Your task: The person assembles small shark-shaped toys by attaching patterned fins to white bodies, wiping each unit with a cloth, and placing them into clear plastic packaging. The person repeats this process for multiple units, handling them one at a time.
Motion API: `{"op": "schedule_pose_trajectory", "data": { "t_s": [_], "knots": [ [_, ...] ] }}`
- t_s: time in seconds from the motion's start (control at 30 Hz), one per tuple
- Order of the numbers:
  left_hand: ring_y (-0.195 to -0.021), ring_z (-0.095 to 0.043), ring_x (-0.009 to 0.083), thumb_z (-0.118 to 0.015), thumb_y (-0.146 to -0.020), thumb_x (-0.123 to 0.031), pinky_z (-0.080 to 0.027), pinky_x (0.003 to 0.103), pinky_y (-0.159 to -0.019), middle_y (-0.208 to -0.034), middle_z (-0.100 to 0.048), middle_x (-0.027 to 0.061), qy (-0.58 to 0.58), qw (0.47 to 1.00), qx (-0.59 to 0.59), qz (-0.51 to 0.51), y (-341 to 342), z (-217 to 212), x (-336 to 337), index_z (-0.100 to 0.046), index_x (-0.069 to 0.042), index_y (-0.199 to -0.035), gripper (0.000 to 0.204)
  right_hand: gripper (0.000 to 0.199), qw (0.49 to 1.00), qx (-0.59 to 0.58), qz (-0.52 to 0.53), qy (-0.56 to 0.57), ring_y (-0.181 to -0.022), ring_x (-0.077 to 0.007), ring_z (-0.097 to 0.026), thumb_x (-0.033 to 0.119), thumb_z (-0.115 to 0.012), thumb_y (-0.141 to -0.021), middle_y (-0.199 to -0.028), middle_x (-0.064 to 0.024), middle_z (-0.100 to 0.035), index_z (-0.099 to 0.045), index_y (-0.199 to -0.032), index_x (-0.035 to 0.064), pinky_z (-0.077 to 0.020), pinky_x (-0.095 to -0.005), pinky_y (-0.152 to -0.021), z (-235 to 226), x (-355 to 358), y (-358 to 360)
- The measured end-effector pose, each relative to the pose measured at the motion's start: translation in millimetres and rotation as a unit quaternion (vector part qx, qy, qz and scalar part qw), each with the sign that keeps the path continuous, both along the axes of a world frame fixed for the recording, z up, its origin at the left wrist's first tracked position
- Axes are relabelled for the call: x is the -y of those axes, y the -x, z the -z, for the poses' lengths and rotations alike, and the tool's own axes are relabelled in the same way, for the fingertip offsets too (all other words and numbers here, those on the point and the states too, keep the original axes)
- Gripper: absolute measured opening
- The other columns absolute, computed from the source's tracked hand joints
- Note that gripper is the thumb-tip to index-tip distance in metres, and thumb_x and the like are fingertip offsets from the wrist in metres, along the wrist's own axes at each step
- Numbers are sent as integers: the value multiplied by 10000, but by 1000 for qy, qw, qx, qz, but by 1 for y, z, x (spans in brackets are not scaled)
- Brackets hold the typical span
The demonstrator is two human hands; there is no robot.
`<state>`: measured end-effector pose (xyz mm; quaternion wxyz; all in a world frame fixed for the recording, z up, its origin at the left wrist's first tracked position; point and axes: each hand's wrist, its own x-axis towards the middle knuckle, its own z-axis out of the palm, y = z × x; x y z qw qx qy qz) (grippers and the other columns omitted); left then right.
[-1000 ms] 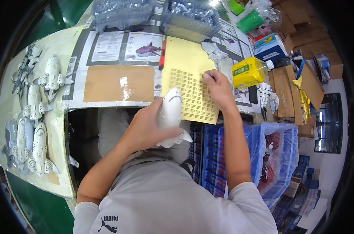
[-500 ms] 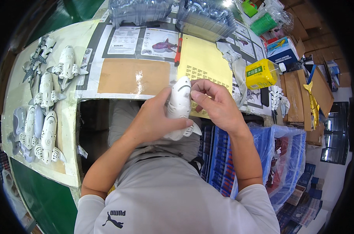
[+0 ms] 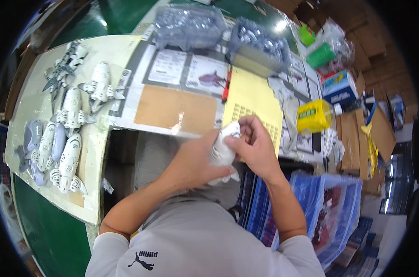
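A white toy shark point(image 3: 222, 151) with a dark toothed mouth is held in front of my body, its snout pointing up and away. My left hand point(image 3: 194, 159) wraps around its body from the left, and a fin shows below the fingers. At the head end, my right hand point(image 3: 257, 147) is closed on the shark, thumb on the front and bent fingers behind. Whether a small piece sits under the thumb is hidden. Several similar toy sharks point(image 3: 71, 159) lie on the table to the left, with grey shell parts point(image 3: 33, 134) beside them.
Clear plastic trays point(image 3: 188, 27) stand at the table's far side. A red cutter point(image 3: 226, 87) lies beside a yellow printed sheet point(image 3: 248, 90). To the right are a yellow bottle point(image 3: 314, 116), a cloth point(image 3: 290, 111) and cardboard boxes point(image 3: 352, 134). A blue lined crate point(image 3: 306, 194) stands below.
My view has shifted, so the table appears lower and to the right. My right thumb has moved onto the front of the shark's head, covering part of the mouth.
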<state>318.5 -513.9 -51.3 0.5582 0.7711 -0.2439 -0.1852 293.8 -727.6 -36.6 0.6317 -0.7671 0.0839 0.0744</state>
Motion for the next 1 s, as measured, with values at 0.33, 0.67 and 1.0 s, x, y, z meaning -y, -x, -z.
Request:
{"op": "schedule_pose_trajectory", "data": {
  "t_s": [0.33, 0.67, 1.0],
  "knots": [
    [-1118, -753, 304, -947, -763, -384, -611, 421, -985, -1278, -704, 245, 451, 806, -384, -20, -7, 28, -69, -419, -18, -1536, 1004, 189, 912, 280, -118, 274, -791, -239, -735, 186, -735, -989, -851, -97, -753, -782, -1028, 6, -567, -385, -695, -36, -29, -202],
    [-1257, -618, 175, -896, -846, -65, -525, 378, -1070, -1357, -632, 74, 373, 868, -316, -86, -6, 36, -88, -413, -17, -1575, 876, 272, 871, 118, -272, 392, -751, -281, -692, 282, -831, -899, -864, -159, -760, -828, -1017, 37, -549, -404, -737, -73, -58, -348],
    [-1120, -690, 200, -966, -802, -230, -599, 360, -928, -1268, -677, 103, 392, 910, -89, -100, -90, -4, -32, -475, -30, -1518, 891, 207, 667, 373, -295, 573, -915, -403, -715, 222, -786, -888, -987, -161, -775, -773, -998, 47, -572, -465, -800, -45, -40, -333]
  ]
}}
